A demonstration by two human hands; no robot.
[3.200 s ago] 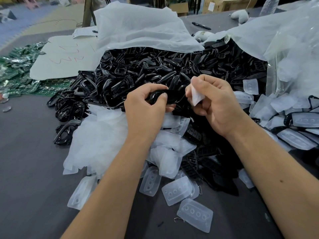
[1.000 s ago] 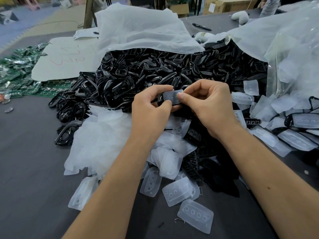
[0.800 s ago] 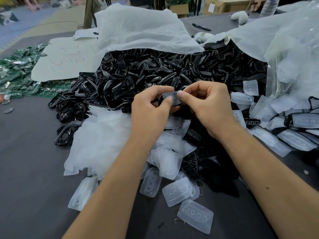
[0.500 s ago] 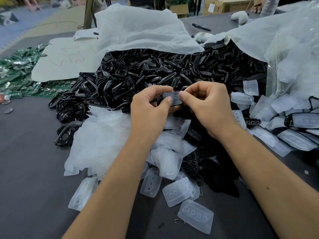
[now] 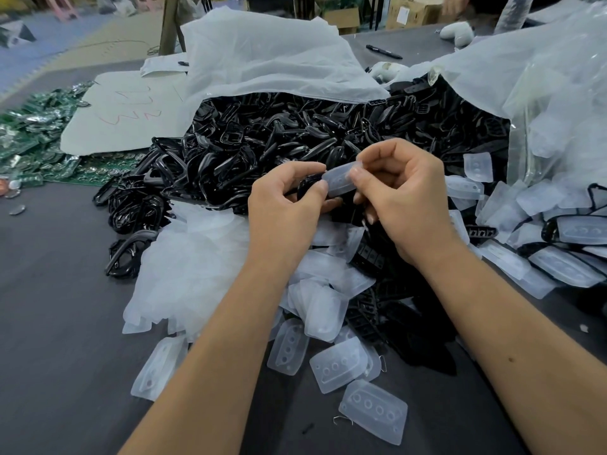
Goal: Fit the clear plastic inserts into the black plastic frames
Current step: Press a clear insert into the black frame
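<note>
Left hand (image 5: pixel 285 198) holds a black frame (image 5: pixel 307 187); right hand (image 5: pixel 404 195) pinches a clear insert (image 5: pixel 340 178) against it.

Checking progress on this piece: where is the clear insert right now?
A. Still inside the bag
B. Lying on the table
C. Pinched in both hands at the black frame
C: the right hand and left hand pinch the clear insert against the black frame.
</note>
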